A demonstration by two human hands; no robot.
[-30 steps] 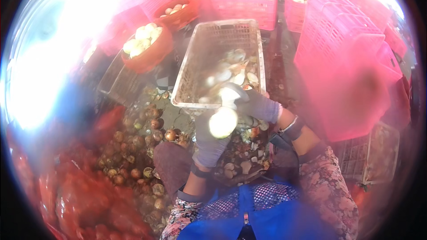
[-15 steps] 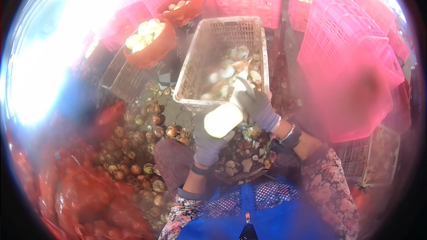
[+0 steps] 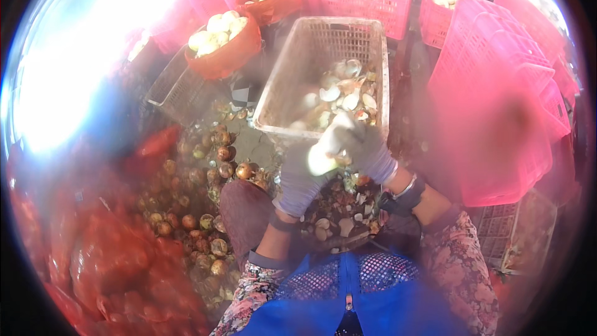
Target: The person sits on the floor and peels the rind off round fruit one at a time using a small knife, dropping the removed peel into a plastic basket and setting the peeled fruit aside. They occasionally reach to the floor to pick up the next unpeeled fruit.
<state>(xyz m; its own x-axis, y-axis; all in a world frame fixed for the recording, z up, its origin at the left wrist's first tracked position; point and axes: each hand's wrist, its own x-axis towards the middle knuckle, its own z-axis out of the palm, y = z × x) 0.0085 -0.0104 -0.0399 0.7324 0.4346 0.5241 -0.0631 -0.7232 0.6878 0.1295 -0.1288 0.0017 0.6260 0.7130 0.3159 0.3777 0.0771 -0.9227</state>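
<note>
My left hand (image 3: pixel 302 178), in a grey glove, is wrapped round a pale peeled onion (image 3: pixel 320 159) in front of my knees. My right hand (image 3: pixel 369 153), gloved too, is closed against the onion's right side. Something whitish shows at its fingers, too blurred and overexposed to name. Just beyond both hands stands a dirty white plastic crate (image 3: pixel 272 129) with onion peel (image 3: pixel 351 101) and scraps lying in it. Below my hands, more scraps (image 3: pixel 346 226) are strewn on the floor.
Unpeeled brown onions (image 3: pixel 244 170) lie loose at the left, beside red mesh sacks (image 3: pixel 118 255). Peeled onions fill an orange-red basket (image 3: pixel 225 62) and a pink crate (image 3: pixel 367 14) farther off. Stacked pink crates (image 3: pixel 491 106) stand at the right.
My right hand has come in closer against the onion, and my left hand has shifted right and up with it. The onion is turned and more covered by my fingers. The view has shifted slightly.
</note>
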